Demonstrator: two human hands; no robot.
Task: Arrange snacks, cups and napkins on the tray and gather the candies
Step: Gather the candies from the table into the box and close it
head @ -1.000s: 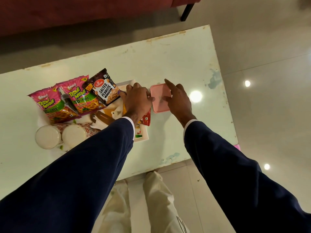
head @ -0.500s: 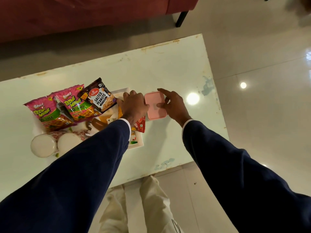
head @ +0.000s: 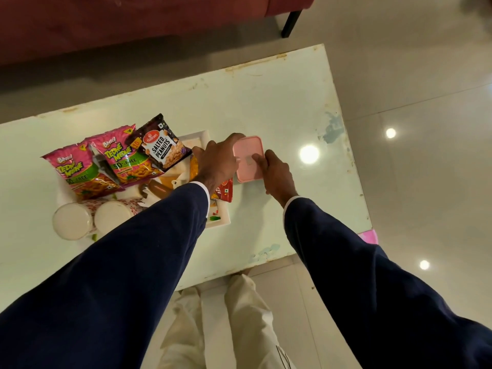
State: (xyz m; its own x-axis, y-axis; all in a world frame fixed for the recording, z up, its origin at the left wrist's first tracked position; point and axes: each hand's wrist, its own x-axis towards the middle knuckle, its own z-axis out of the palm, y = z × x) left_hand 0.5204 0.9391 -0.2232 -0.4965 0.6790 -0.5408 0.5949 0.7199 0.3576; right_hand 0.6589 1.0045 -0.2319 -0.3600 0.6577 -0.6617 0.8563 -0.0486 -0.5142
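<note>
Both hands clasp the pink rectangular plastic box on the white table's right half, just beside the white tray: left hand curled round its left side, right hand gripping, thumb on the lid; seemingly the candy-gathering step; next, probably pressing the lid closed evenly.
</note>
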